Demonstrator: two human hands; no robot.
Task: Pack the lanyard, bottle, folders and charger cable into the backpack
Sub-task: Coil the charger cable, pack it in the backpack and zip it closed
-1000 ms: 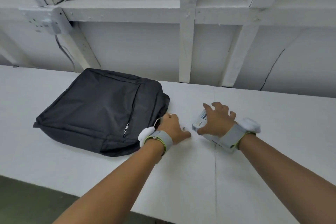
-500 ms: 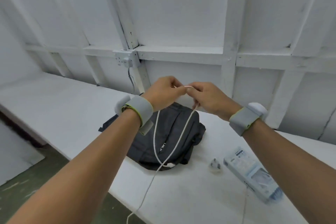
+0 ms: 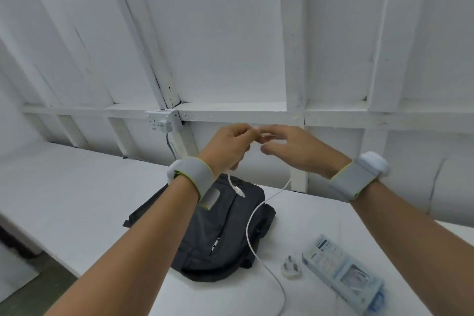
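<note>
From the head view, the left hand (image 3: 228,147) and right hand (image 3: 295,149) pinch one white charger cable (image 3: 250,226) up high, its long part hanging down over one dark backpack (image 3: 218,244) flat on the desk (image 3: 77,187).

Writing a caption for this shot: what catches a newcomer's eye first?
Two raised hands, left and right, pinch a thin white charger cable at centre. It dangles over the dark grey fabric backpack lying flat on the white table, beside a pale blue box.
</note>
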